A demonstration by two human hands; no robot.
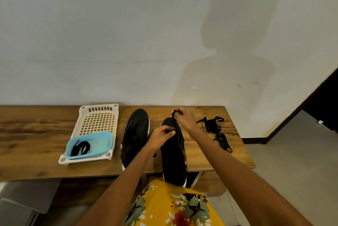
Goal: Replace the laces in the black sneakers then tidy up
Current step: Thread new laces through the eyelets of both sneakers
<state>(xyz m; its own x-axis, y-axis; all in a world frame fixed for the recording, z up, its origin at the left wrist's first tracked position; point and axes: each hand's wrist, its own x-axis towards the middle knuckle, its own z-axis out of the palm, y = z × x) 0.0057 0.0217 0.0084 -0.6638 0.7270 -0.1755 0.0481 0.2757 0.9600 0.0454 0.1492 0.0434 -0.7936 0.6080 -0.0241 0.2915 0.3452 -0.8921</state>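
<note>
Blue tub [102, 145] in the white basket [98, 116] holds a black lace [80, 148], while both hands, left [161, 139] and right [184, 118], pinch another lace [176, 125] over the nearer black sneaker [173, 160].

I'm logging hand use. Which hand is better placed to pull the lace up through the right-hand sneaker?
Probably the right hand: it already pinches the lace raised above the sneaker. The left hand sits low at the eyelets, steadying.
</note>
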